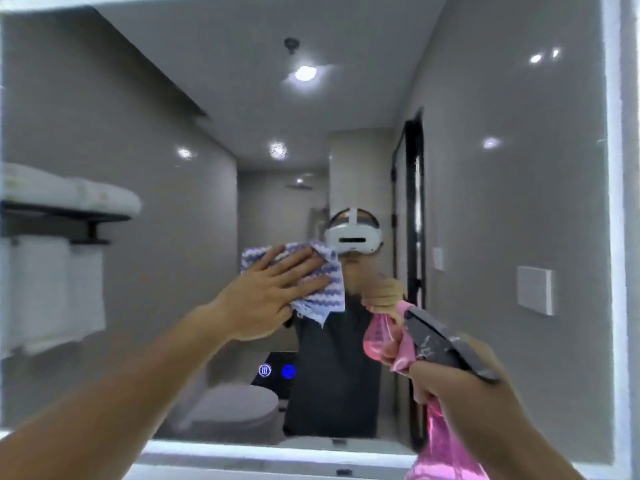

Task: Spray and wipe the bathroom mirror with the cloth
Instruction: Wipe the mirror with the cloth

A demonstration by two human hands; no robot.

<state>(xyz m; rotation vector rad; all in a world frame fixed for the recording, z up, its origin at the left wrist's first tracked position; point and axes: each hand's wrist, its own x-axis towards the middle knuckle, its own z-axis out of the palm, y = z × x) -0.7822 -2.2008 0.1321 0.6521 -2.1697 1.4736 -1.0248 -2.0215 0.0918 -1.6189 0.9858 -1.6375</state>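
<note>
The scene is evenly and brightly lit by ceiling spotlights, reflected as glaring white spots in the mirror [485, 202] (its lit border is blown out). Soft blur is seen throughout; straight edges are bowed.

Mirror [485, 209] was glossy glass; cloth [325, 289] soft woven fabric; spray bottle [446, 448] translucent pink plastic, matt grey trigger head.
</note>
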